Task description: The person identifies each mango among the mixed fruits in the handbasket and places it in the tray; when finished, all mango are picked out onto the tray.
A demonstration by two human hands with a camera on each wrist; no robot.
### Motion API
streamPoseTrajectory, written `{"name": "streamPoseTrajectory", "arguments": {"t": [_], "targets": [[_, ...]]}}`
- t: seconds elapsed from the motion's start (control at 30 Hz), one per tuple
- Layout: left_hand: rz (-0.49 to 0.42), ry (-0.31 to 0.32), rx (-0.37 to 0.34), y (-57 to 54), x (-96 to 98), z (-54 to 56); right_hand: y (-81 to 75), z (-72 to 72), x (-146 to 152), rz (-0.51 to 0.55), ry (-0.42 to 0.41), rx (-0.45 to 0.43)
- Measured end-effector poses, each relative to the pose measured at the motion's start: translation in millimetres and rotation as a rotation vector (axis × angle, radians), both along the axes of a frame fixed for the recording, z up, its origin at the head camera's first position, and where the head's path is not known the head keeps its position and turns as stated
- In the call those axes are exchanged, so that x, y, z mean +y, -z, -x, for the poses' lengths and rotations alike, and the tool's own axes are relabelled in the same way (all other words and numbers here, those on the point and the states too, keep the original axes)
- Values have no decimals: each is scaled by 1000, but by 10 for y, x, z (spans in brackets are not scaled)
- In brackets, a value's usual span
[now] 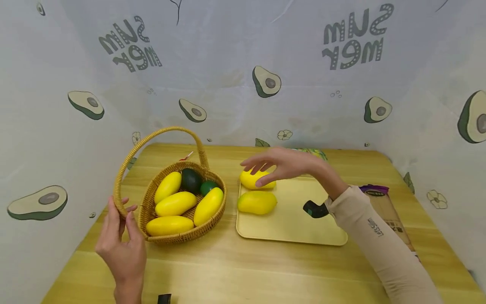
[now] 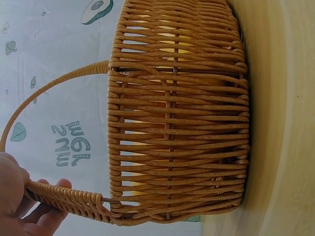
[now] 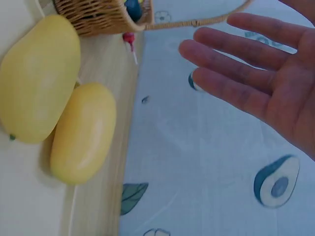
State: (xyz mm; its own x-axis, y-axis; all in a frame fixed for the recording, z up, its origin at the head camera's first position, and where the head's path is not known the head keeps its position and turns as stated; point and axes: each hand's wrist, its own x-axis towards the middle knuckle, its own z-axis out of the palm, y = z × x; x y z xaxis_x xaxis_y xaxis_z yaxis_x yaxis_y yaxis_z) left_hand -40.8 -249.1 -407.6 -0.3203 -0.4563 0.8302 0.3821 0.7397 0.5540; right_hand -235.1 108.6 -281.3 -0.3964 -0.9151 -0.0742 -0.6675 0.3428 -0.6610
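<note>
At the left of the table stands a wicker basket (image 1: 224, 202) holding several yellow mangoes (image 1: 176, 204), a dark green avocado (image 1: 191, 180) and a smaller green fruit (image 1: 208, 187). My left hand (image 1: 123, 249) grips the near side of its arched handle (image 1: 119, 181); the left wrist view shows the woven wall (image 2: 182, 113) close up. Two more mangoes lie at the left end of a gold tray (image 1: 296, 230), the nearer one (image 1: 258, 202) and the farther one (image 1: 247, 179). My right hand (image 1: 282, 162) hovers over the farther mango, fingers extended and holding nothing.
To the tray's right lies a brown package with a purple top (image 1: 373, 190). A colourful packet (image 1: 317, 153) sits behind the tray, and a small red object (image 1: 184, 158) behind the basket. A sheet with avocado prints (image 1: 228, 101) hangs around the table.
</note>
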Motion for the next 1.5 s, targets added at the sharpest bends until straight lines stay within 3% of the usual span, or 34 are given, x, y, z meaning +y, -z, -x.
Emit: {"name": "streamPoseTrajectory", "arguments": {"t": [0.17,0.3,0.47,0.77,1.07,1.23,1.5], "targets": [[5,2,-12,-11,15,8,-86,73,-510,-8,-116,33],[2,6,-7,-21,21,17,-59,131,-908,56,-115,66],[-10,27,0,7,28,35,50,206,-1325,98,-117,67],[-20,12,-2,39,2,9,308,300,-1946,17,-163,66],[-27,38,-9,29,15,28,496,421,-2318,-50,-133,94],[-28,20,-13,34,19,28,601,500,-2484,-106,-105,114],[-28,28,-10,35,18,16,726,570,-2570,-129,-41,62]]}}
